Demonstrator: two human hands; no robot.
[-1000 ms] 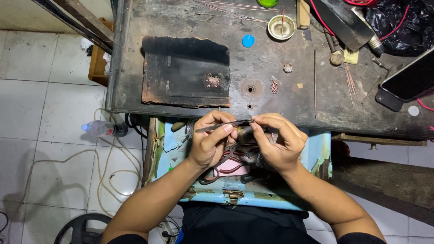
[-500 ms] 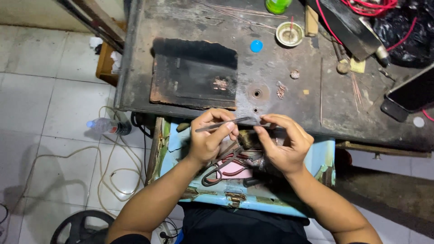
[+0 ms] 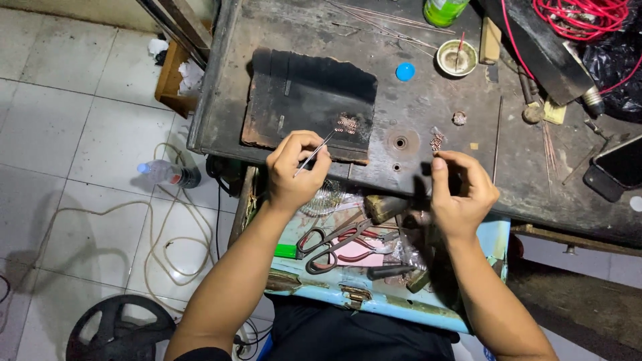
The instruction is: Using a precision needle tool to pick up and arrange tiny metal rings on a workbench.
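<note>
Two hands worked at the near edge of the dark, scarred bench [image 3: 428, 100] in the single head view. Our left hand [image 3: 294, 170] had its fingers [image 3: 313, 146] pinched shut on thin metal tweezers [image 3: 314, 152], a slim bright shaft tilted up and to the right, its tip reaching over the lower edge of the blackened pad [image 3: 301, 100]. Near that tip lay a small cluster of tiny rings [image 3: 348, 124], pale and coppery, resting on the pad. Our right hand [image 3: 461, 194] hovered over the bench's front edge, thumb and forefinger curled close together just below a second little heap of rings [image 3: 437, 141]; we could not tell whether those fingers gripped anything, as whatever lay between them was too small to make out.

Between the two hands the bench front stood open, with a round washer-like hole [image 3: 400, 142] in that gap. Beneath the edge a light blue drawer [image 3: 495, 241] jutted out, holding scissors [image 3: 334, 244] with dark handles and other tools crowded together. Farther back sat a blue cap [image 3: 404, 71] and a small round dish [image 3: 457, 58].

At the top a green bottle [image 3: 443, 10] was cut off by the frame, and at the right a dark phone [image 3: 618, 167] was cut off too. Tools under our right hand were shadowed and hard to identify.
</note>
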